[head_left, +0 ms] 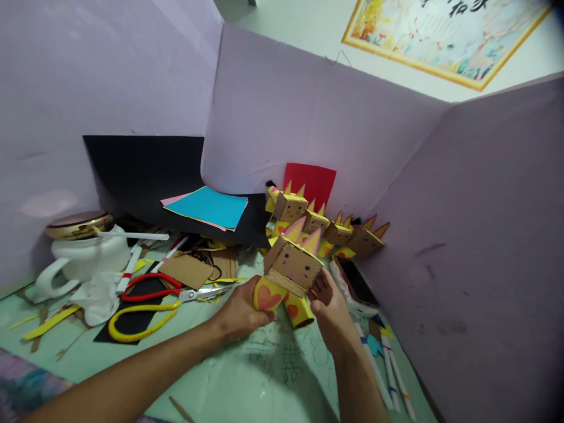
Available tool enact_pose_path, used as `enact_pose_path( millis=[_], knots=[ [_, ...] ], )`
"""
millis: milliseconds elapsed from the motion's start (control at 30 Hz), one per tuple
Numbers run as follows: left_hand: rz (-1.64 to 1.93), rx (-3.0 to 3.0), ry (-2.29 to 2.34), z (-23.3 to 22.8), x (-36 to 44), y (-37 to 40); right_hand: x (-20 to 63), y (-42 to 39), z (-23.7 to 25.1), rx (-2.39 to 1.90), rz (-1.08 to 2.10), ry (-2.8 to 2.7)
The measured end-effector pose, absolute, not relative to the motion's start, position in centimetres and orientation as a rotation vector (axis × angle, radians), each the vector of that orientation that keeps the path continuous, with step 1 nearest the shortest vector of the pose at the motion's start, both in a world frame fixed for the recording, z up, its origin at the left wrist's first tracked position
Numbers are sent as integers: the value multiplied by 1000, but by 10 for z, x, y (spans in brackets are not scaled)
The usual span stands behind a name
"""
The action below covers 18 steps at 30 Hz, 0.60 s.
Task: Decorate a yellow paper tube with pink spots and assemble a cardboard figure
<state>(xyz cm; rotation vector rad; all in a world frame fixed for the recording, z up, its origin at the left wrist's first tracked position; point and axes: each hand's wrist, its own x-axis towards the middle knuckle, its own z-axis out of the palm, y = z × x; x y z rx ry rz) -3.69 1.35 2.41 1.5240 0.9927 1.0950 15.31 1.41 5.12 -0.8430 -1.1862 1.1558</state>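
A cardboard animal figure (293, 265) with a box-shaped head, pink-and-yellow pointed horns and yellow tube legs bearing orange hearts is held up in front of me. My left hand (244, 308) wraps round one yellow leg at its left. From the right, my right hand (328, 308) has its thumb and curled fingers at the edge of the head; part of those fingers is hidden behind it. Several similar figures (339, 232) with box heads and horns stand behind it near the back panel.
Scissors (180, 294) with red and yellow handles lie left, beside cardboard pieces (187, 270) and a white mug (90, 255). Coloured paper (209, 207) rests on black paper (150, 170). Markers (390, 370) and a box with a dark top (356, 285) are right. Lilac panels (308, 111) enclose the table.
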Motion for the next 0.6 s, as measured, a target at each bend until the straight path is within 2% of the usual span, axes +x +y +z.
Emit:
enact_pose_path(
  millis=[300,500,600],
  knots=[
    [987,1657,1052,30,-38,9,135,13,43,-805,1192,-1137],
    [1023,1254,735,40,-42,6,151,16,31,-814,1167,-951],
    [999,1057,730,40,-40,5,162,17,20,-827,1172,-998]
  ],
)
